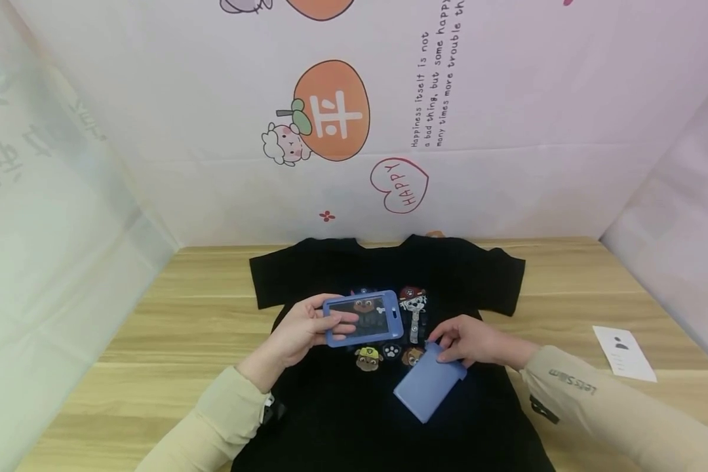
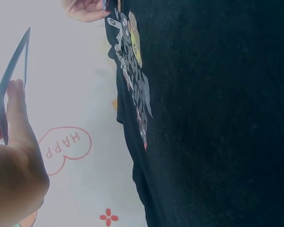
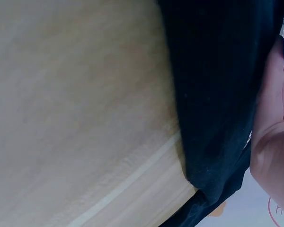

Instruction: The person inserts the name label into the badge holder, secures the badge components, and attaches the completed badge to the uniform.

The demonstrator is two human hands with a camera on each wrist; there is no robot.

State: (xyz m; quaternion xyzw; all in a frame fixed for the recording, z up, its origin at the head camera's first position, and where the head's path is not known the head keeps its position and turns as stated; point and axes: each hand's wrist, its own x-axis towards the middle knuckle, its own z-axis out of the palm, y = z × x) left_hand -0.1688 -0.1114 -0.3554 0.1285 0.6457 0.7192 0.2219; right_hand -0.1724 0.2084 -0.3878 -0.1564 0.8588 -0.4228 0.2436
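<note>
The left grip (image 1: 303, 331) holds a blue card frame (image 1: 396, 326) between thumb and fingers, above a black shirt (image 1: 466, 419) with printed dogs (image 1: 368, 358). To its right, the right grip (image 1: 471, 337) pinches one end of a blue cover (image 1: 427, 387). Farther right, a white card (image 1: 624, 357) lies on the surface (image 1: 566, 288).

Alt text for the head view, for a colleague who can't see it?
A person's left hand holds a blue rectangular frame with a see-through middle, and the right hand pinches a solid blue panel, both over a black T-shirt with cartoon prints. The shirt lies on a wood-grain table, with a white card to its right.
</note>
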